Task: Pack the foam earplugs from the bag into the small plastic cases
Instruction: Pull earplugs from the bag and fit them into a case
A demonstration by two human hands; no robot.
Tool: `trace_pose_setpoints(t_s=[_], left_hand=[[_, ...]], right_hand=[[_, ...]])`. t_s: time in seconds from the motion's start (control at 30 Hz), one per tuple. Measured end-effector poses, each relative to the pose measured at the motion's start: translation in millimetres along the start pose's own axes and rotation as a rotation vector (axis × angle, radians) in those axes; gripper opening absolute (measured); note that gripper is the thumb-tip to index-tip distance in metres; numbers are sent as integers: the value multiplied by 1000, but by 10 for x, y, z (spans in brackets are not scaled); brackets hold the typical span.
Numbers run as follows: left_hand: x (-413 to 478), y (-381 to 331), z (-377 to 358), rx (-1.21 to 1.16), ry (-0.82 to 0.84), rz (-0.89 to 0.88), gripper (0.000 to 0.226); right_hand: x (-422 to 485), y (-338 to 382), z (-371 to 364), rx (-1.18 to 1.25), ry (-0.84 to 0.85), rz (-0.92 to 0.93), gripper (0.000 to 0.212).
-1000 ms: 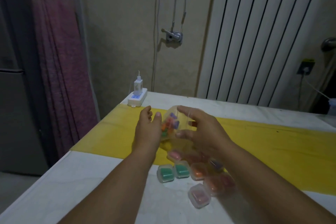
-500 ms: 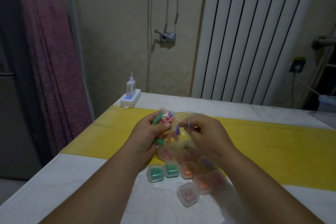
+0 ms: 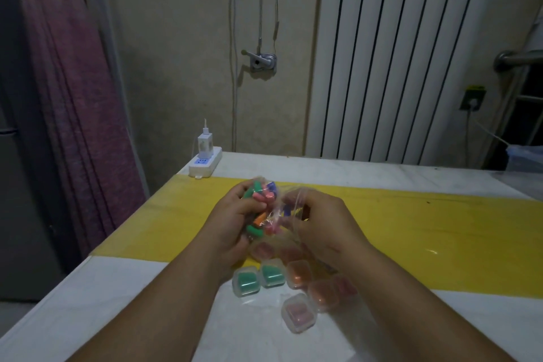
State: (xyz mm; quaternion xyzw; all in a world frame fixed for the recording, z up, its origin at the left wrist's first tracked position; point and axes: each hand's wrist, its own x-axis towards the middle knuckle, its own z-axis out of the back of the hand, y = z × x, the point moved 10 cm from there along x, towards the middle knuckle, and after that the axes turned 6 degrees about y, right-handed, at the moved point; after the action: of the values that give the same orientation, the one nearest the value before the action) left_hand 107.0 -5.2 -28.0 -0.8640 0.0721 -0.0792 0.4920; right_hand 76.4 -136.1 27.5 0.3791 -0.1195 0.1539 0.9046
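On a pale table (image 3: 88,303) set against a wall, seen from above by the person working there, a broad yellow band (image 3: 440,229) ran across the top. Both forearms reached in from the near edge, and the hands met over the band's near border. The left hand (image 3: 232,223) had its fingers curled round the bulging body of a clear plastic bag (image 3: 266,206), held up off the table, probably so the loose contents bunched at one end. The right hand (image 3: 320,223) pinched the slack plastic on the bag's other side, apparently to pull the mouth open or work one piece free; whether the bag was open could not be told. Just below the hands, within easy reach, lay a cluster of small clear cases (image 3: 273,275), touching or nearly touching. Two showed green inside, the others orange or pink, so these looked already filled, lids down. Smallest of all, the foam earplugs (image 3: 261,195), green, pink, blue and orange, were bunched inside the bag against the left palm.
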Motion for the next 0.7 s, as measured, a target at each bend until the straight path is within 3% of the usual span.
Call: trace_pose_setpoints(t_s=[0.23, 0.33, 0.43, 0.57, 0.7], left_hand=[[-40, 2, -71, 79, 22, 25, 24], [-49, -44, -29, 108, -27, -3, 10], [-53, -103, -7, 122, -52, -50, 11], [-59, -108, -37, 112, -40, -54, 14], [-34, -112, -29, 95, -32, -54, 34]], right_hand=[[15, -85, 78, -48, -28, -36, 16], [21, -31, 114, 13, -21, -11, 30], [42, 30, 25, -2, 57, 25, 52], [9, 80, -39, -57, 131, 52, 40], [-14, 136, -3, -42, 102, 102, 38]])
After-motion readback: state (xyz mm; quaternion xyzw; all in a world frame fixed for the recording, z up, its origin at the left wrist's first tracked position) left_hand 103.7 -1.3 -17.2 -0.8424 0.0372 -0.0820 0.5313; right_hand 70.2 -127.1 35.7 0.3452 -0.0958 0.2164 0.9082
